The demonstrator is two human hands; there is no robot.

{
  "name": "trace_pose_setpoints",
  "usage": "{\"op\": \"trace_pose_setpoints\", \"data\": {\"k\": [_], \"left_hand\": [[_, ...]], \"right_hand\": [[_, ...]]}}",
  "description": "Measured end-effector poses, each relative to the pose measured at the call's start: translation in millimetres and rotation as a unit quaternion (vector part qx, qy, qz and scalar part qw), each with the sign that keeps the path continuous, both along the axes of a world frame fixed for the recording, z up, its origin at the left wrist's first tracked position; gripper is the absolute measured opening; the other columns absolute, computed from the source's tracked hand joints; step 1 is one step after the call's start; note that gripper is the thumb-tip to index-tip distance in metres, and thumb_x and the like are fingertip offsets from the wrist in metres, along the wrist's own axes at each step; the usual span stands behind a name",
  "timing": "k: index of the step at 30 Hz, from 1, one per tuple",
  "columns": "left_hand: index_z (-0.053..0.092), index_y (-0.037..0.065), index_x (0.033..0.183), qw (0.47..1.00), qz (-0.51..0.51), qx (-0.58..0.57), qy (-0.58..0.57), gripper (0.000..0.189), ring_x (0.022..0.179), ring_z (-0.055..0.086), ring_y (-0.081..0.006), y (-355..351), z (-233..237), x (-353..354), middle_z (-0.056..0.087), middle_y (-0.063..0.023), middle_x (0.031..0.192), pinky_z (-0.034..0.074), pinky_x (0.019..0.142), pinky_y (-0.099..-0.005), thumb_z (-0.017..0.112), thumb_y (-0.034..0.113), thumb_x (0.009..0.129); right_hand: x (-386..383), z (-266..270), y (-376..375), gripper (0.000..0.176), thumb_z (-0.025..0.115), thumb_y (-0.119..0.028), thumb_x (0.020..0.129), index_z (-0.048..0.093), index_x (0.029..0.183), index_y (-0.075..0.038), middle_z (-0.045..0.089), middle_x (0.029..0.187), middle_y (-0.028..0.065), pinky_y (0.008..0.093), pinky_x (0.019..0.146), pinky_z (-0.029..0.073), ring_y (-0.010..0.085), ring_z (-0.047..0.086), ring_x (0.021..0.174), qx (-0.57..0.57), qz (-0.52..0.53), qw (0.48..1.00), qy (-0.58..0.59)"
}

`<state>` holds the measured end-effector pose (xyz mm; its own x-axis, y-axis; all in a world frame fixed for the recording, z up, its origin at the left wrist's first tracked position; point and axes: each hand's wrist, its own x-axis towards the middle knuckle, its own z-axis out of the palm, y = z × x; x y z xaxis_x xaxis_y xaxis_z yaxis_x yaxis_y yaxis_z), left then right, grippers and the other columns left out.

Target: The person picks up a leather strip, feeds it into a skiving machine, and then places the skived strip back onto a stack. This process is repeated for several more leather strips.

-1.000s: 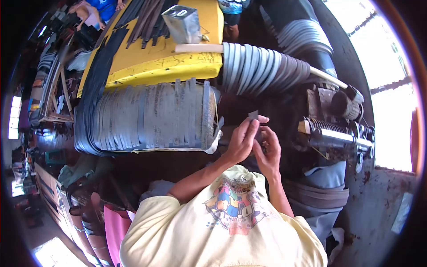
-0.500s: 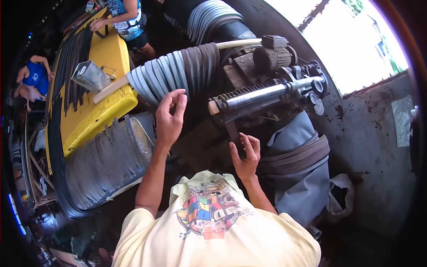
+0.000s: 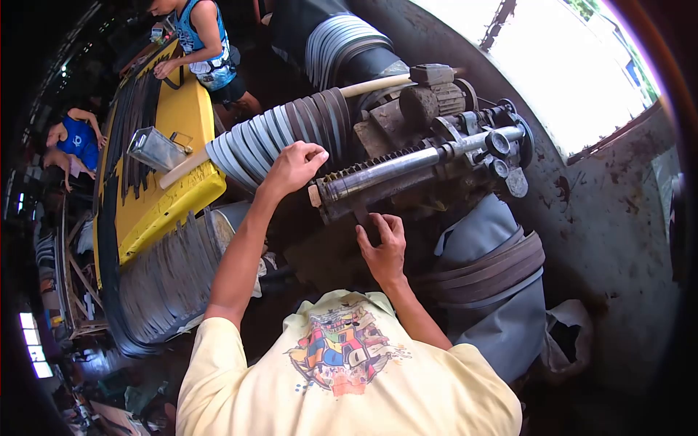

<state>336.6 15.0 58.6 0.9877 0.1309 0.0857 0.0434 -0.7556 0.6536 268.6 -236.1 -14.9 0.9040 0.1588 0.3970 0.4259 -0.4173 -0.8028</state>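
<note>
My left hand is closed at the near end of the machine's metal roller, next to grey strips hung over a pale pole. What it grips is hidden by its fingers. My right hand holds a dark strip that runs up under the roller. The roller belongs to a rusty machine with a motor and gears.
A yellow table with dark strips and a metal tin stands at left, and more strips drape over its edge. Other people stand at the far side. Grey material is heaped under the machine, beside a stained wall.
The view swung toward the machine. My hands, together on a small dark piece a second ago, separated. The left rose to the roller's end and closed; the right brought the strip under the roller.
</note>
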Motion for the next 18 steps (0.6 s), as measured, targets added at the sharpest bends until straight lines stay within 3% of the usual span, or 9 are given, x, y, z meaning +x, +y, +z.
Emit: {"op": "trace_pose_setpoints", "data": {"k": [6, 10, 15, 18], "left_hand": [[0.073, 0.001, 0.103, 0.992, -0.049, 0.012, 0.112, 0.036, 0.088, 0.071, -0.0312, -4.6, -11.8, 22.1, 0.073, -0.0185, 0.088, 0.053, 0.083, -0.0397, 0.064, 0.033, 0.09], [0.074, 0.002, 0.104, 0.991, -0.056, 0.034, 0.12, 0.036, 0.089, 0.071, -0.0311, -1.9, -21.1, 28.0, 0.073, -0.0191, 0.087, 0.053, 0.083, -0.0403, 0.065, 0.033, 0.089], [0.075, 0.004, 0.095, 0.993, -0.045, 0.08, 0.069, 0.033, 0.097, 0.068, -0.0322, 4.7, -24.6, 32.1, 0.07, -0.0163, 0.095, 0.051, 0.089, -0.0419, 0.069, 0.035, 0.085], [0.072, 0.003, 0.091, 0.996, -0.032, 0.083, -0.007, 0.026, 0.092, 0.065, -0.0297, 7.0, -18.0, 34.3, 0.066, -0.0137, 0.092, 0.051, 0.085, -0.0408, 0.072, 0.028, 0.084]], "right_hand": [[19.7, -4.4, 15.1, 0.037, 0.079, -0.012, 0.08, 0.066, 0.113, -0.001, 0.059, 0.103, 0.0152, 0.0367, 0.077, 0.053, 0.0281, 0.062, 0.09, 0.016, 0.019, 1.0, -0.012], [27.9, -8.7, 17.7, 0.04, 0.079, -0.012, 0.081, 0.063, 0.117, 0.0, 0.057, 0.108, 0.016, 0.036, 0.077, 0.054, 0.0277, 0.062, 0.091, 0.001, 0.032, 0.999, -0.009], [28.7, -8.9, 14.3, 0.038, 0.078, -0.012, 0.082, 0.063, 0.115, 0.001, 0.058, 0.107, 0.0157, 0.035, 0.076, 0.055, 0.0271, 0.064, 0.088, 0.0, 0.041, 0.999, 0.0], [29.4, -10.0, 11.3, 0.039, 0.075, -0.014, 0.084, 0.061, 0.117, 0.002, 0.057, 0.108, 0.0194, 0.0413, 0.077, 0.054, 0.0351, 0.064, 0.091, 0.002, 0.056, 0.998, 0.007]]}}
